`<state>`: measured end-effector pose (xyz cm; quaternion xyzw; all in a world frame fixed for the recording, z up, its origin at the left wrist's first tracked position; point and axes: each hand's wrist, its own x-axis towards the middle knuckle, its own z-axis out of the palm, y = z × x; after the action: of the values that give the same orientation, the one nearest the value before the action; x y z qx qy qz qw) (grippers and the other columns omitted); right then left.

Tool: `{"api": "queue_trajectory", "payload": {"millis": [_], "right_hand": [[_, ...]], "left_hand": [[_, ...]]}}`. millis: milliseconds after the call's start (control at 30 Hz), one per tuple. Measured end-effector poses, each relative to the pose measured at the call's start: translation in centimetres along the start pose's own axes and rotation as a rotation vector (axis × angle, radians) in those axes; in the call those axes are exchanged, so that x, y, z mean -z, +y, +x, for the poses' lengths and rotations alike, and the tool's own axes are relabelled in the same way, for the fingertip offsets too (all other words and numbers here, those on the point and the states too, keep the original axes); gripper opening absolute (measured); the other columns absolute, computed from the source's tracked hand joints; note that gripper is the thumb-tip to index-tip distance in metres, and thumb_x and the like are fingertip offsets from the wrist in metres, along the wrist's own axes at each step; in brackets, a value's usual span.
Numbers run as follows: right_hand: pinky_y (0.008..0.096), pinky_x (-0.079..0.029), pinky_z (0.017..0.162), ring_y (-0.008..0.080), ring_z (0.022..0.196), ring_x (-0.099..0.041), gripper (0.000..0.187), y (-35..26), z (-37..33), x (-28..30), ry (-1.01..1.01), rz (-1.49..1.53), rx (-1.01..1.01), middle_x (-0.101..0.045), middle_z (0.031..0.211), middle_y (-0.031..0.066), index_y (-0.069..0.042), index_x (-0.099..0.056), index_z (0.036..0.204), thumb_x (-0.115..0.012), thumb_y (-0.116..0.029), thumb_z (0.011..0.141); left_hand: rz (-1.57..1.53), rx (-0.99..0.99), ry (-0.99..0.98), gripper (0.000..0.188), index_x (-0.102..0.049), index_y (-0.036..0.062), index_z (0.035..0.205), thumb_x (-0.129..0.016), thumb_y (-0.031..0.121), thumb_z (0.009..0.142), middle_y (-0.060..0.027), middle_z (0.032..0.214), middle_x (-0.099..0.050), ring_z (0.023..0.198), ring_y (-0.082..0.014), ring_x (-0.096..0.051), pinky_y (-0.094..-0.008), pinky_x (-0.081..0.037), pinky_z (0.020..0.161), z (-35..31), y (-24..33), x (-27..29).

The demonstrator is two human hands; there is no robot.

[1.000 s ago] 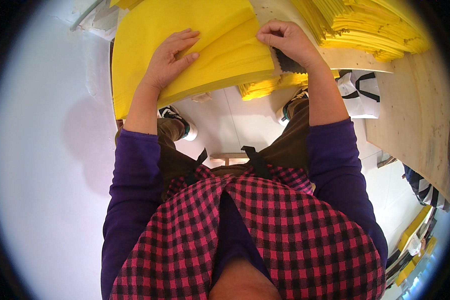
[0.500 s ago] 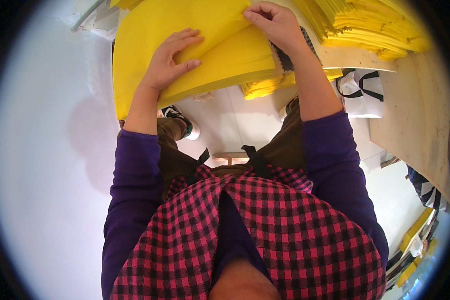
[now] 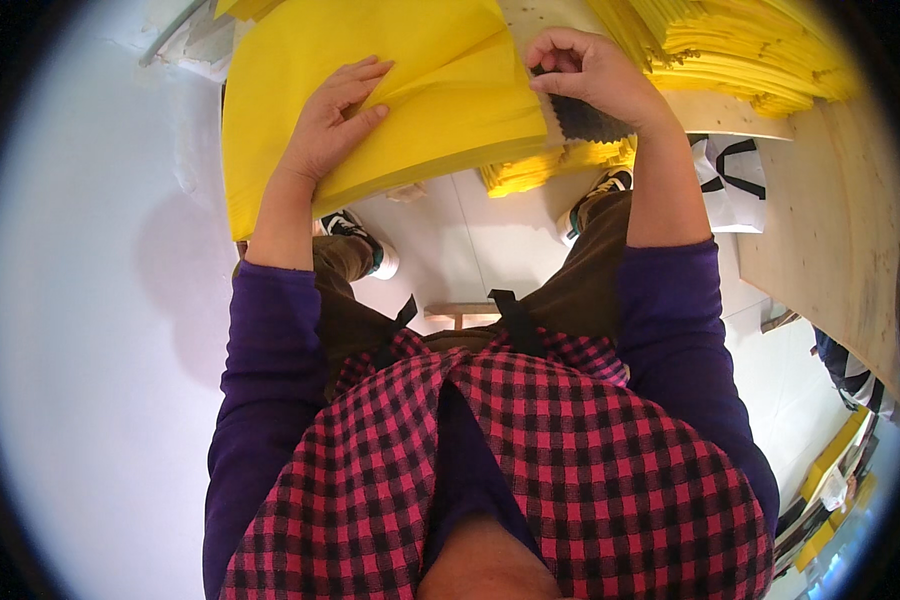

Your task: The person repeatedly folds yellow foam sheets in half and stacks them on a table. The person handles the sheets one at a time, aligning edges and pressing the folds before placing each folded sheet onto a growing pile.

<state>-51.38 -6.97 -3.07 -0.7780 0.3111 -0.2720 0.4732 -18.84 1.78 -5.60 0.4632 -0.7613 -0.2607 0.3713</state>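
Note:
My left hand (image 3: pixel 332 122) lies with fingers spread on a stack of thin yellow sheets (image 3: pixel 270 110), which look like fabric. Creases run across the top sheet from the fingers toward its upper right. Beside the stack's right edge, my right hand (image 3: pixel 602 82) is closed, thumb and fingers curled together close to the sheet's edge. Whatever they pinch, if anything, is hidden. Below that hand sits a dark cloth piece (image 3: pixel 588 122) with a zigzag edge, partly covered by the hand.
More yellow sheets (image 3: pixel 740 55) are piled at the far right on a wooden tabletop (image 3: pixel 725 115). Another yellow bundle (image 3: pixel 515 176) shows below the stack. A white bag with black handles (image 3: pixel 735 185) stands on the floor at right, by a wooden panel (image 3: pixel 820 220).
My right hand has moved right and toward me, off the top sheet, and more of the dark cloth shows. The lifted fold has settled into creases. My left hand has barely shifted.

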Motion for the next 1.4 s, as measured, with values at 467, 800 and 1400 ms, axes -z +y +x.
{"api": "queue_trajectory", "payload": {"millis": [467, 800, 1400], "right_hand": [[0.0203, -0.045, 0.07, 0.006, 0.074, -0.053, 0.01, 0.8, 0.3, -0.7, -0.117, -0.06, -0.118, -0.059, 0.078, -0.0038, -0.003, -0.066, 0.089, -0.069, -0.007, 0.081], [0.0244, -0.048, 0.067, 0.0084, 0.068, -0.057, 0.018, 1.1, 0.4, -0.8, -0.031, -0.051, -0.04, -0.064, 0.074, -0.0003, -0.001, -0.067, 0.09, -0.068, -0.018, 0.084], [0.0244, -0.045, 0.065, 0.0083, 0.069, -0.053, 0.019, -0.6, 2.1, -2.7, 0.252, -0.087, 0.006, -0.059, 0.072, -0.001, -0.002, -0.067, 0.088, -0.068, -0.021, 0.082]], "left_hand": [[0.035, 0.042, 0.01, 0.032, -0.062, -0.0008, 0.113, -0.062, 0.013, 0.084, -0.0179, 0.131, -0.052, 0.126, -0.0312, -0.044, -0.0346, -0.034, 0.104, 0.1, -0.6, 0.0], [0.025, 0.059, 0.017, 0.032, -0.061, -0.002, 0.113, -0.062, 0.013, 0.084, -0.018, 0.131, -0.053, 0.126, -0.0312, -0.044, -0.0344, -0.034, 0.104, 0.1, -0.5, 0.0], [0.147, -0.038, -0.1, 0.042, -0.061, 0.0007, 0.118, -0.063, 0.024, 0.083, -0.0131, 0.132, -0.053, 0.132, -0.0313, -0.038, -0.0397, -0.025, 0.111, 0.4, 1.2, 0.6]]}}
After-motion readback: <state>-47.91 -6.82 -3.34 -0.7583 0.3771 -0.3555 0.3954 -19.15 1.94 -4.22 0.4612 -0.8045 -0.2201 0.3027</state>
